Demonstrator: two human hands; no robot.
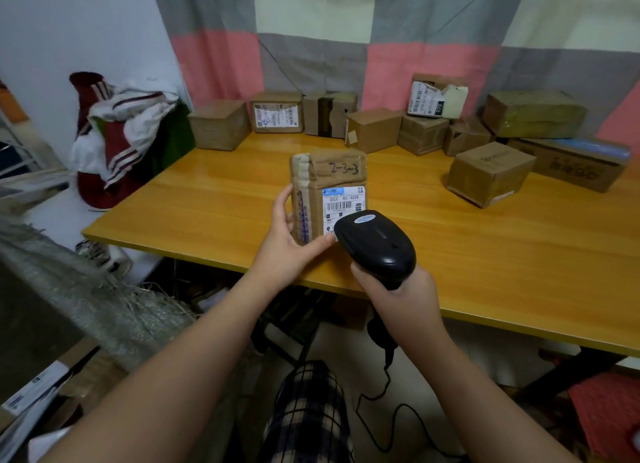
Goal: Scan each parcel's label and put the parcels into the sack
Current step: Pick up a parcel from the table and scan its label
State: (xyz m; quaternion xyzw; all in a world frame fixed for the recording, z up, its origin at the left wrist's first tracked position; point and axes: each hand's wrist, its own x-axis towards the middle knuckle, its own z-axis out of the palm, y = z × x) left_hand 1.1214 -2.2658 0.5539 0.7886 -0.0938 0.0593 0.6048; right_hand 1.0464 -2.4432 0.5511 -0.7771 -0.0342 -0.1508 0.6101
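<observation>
My left hand [289, 244] grips a tape-wrapped brown parcel [327, 182] marked "2-3-3", holding it upright over the table's front part. Its white barcode label [343, 204] faces me. My right hand [401, 296] grips the handle of a black barcode scanner [375, 242], whose head sits just below and right of the label, partly covering its lower corner. The open woven sack [86, 310] stands at the lower left, beside the table.
Several brown cardboard parcels [490, 173] stand along the back and right of the orange wooden table [519, 254]. A pile of clothes [117, 133] lies at the left. The scanner's cable [384, 393] hangs down to the floor. A checked curtain hangs behind.
</observation>
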